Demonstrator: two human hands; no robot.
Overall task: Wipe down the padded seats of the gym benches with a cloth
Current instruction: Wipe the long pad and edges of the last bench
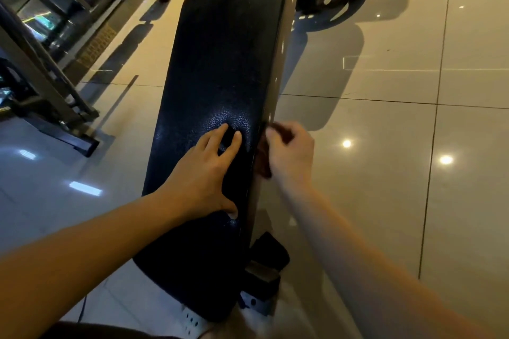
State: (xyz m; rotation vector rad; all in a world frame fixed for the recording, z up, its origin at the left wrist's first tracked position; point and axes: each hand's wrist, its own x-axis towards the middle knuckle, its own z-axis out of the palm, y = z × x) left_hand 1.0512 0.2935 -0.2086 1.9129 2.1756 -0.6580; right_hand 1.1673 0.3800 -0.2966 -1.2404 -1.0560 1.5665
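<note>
The long black padded seat (220, 63) stands on the shiny floor (385, 201), and the person's left hand (203, 173) lies flat on top of the seat near its close end, fingers (220, 133) spread out and holding nothing. The right hand (292, 151) is at the seat's right side, its fingers curled round a dark cloth (263, 162) pressed on the seat's side edge. I think the cloth could slip off that thin edge and drop beside the seat, because it is bunched up small.
</note>
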